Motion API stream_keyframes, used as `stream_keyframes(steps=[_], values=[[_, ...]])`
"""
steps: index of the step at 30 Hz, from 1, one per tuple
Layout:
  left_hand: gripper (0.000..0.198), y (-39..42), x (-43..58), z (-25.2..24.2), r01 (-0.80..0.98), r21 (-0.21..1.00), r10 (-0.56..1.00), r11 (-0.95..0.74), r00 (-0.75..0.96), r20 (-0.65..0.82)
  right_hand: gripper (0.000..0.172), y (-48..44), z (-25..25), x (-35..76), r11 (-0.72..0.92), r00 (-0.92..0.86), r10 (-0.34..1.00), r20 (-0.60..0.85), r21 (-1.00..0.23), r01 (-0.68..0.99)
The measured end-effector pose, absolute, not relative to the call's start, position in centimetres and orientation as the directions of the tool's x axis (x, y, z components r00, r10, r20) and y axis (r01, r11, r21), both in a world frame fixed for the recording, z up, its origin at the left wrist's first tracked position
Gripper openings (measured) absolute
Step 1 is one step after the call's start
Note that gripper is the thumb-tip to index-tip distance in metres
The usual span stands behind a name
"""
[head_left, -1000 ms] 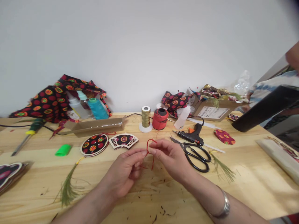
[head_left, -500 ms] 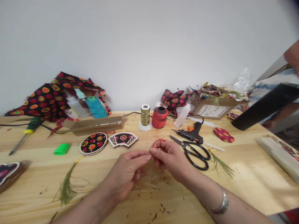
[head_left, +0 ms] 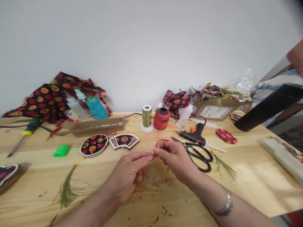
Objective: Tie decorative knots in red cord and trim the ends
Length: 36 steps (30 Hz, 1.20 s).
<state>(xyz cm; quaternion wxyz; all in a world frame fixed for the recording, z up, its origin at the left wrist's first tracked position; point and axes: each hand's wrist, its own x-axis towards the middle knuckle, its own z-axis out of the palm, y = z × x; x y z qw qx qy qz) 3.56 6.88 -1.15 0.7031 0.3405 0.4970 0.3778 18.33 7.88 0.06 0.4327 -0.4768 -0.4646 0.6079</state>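
Thin red cord [head_left: 161,140] is pinched between my two hands over the middle of the wooden table, with loose ends poking out above and below the fingers. My left hand [head_left: 132,168] grips it between thumb and forefinger. Close against it, my right hand [head_left: 174,159] pinches the same cord; whether there is a knot is hidden by the fingertips. Just behind the hands stand a red thread spool [head_left: 161,119] and a gold thread spool [head_left: 147,117]. Black-handled scissors [head_left: 199,156] lie right of my right hand, and a fan-shaped fabric ornament [head_left: 124,141] lies beyond my left.
Left are a round ornament [head_left: 94,145] with a green tassel [head_left: 68,189], a green cap [head_left: 61,151] and a screwdriver [head_left: 21,138]. A hot glue gun [head_left: 195,135], a cardboard box [head_left: 214,110] and a black tube [head_left: 267,108] are right. Another person [head_left: 279,82] is at the right edge.
My fingers have shifted slightly on the red cord, and an end now shows below my right hand. Both hands stay in nearly the same place.
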Motion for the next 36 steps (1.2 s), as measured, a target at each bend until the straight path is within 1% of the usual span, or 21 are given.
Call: stream_keyframes(steps=[7,15,25,31,36], values=[[0.013,6.65,3.61,-1.04,-0.211,0.848,0.869,0.486,0.221,-0.443,0.018,7.97,0.08,18.46,-0.198,-0.163,0.970,-0.182,-0.976,-0.088],[0.012,6.64,3.66,-1.13,-0.148,0.870,0.876,0.471,0.196,-0.441,0.017,7.87,0.12,18.45,-0.212,-0.165,0.966,-0.197,-0.974,-0.076],[0.015,6.51,3.68,-0.84,-0.121,0.884,0.884,0.451,0.200,-0.424,0.017,7.96,0.11,18.44,-0.216,-0.165,0.966,-0.200,-0.973,-0.084],[0.014,6.30,3.93,-0.55,-0.047,0.919,0.915,0.392,0.122,-0.384,0.018,7.97,0.08,18.42,-0.199,-0.178,0.967,-0.181,-0.976,-0.087],[0.015,6.45,3.74,-0.91,-0.116,0.894,0.899,0.432,0.138,-0.416,0.020,8.00,0.15,18.46,-0.210,-0.210,0.958,-0.197,-0.977,-0.038]])
